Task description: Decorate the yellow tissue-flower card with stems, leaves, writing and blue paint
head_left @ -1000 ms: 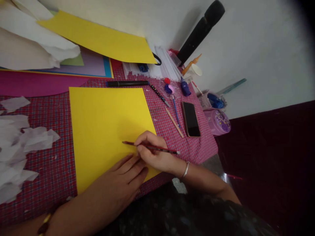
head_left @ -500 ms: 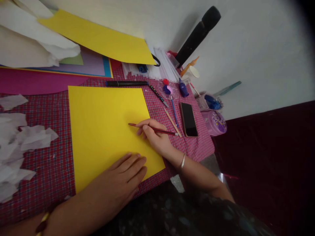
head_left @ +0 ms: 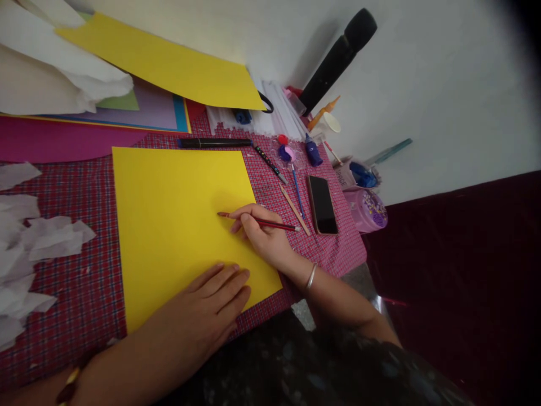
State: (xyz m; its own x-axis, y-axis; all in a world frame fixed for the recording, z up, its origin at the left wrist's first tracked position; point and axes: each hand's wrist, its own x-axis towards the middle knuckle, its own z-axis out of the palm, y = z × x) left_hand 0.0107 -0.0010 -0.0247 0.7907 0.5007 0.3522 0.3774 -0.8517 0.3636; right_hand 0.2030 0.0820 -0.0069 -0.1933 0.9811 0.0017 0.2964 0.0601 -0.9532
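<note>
A yellow sheet of paper (head_left: pixel 169 208) lies flat on the checked tablecloth in front of me. My left hand (head_left: pixel 215 304) rests palm down across its near edge, fingers stretched out and holding nothing. Over the right part of the sheet, my right hand (head_left: pixel 264 234) grips a red and black pencil (head_left: pixel 276 224). The pencil leans low, with its tip close to the middle of the paper; whether the tip touches the surface I cannot tell. No mark shows on the sheet.
Torn white paper pieces (head_left: pixel 54 237) lie left. Behind are a black marker (head_left: pixel 215 143), coloured sheets (head_left: pixel 156 104) and a curved yellow sheet (head_left: pixel 169 62). A phone (head_left: pixel 322 204), thin blue brush (head_left: pixel 297 192), wooden stick (head_left: pixel 295 210) and purple bottle (head_left: pixel 313 151) sit right, near the table edge (head_left: pixel 366 254).
The whole view has shifted slightly, so everything appears a little further left. Both hands and the pencil keep nearly the same place on the yellow sheet.
</note>
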